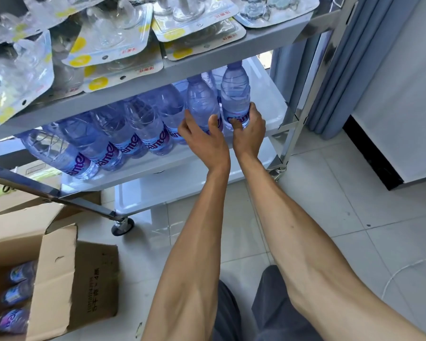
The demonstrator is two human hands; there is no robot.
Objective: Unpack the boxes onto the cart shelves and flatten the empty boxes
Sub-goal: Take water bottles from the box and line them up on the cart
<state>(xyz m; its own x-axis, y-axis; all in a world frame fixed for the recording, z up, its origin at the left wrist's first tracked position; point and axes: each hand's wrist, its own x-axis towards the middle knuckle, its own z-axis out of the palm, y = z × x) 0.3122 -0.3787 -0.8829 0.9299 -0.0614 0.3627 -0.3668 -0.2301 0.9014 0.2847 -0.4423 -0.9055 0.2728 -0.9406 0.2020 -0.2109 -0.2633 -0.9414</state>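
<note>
Left hand [202, 134]: grips bottle [199, 102] on middle shelf [268, 99].
Right hand [247, 129]: grips end bottle [235, 94].
Risk: end bottle likely topples off the shelf edge if nudged.

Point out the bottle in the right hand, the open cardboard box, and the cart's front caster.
bottle in the right hand [235, 94]: head view, clear body above the label
cardboard box [54, 276]: head view, right flap
caster [122, 226]: head view, wheel

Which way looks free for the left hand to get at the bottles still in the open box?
Probably straight down: the cardboard box stands open, bottles uncovered. But the left hand holds a shelf bottle.
</note>
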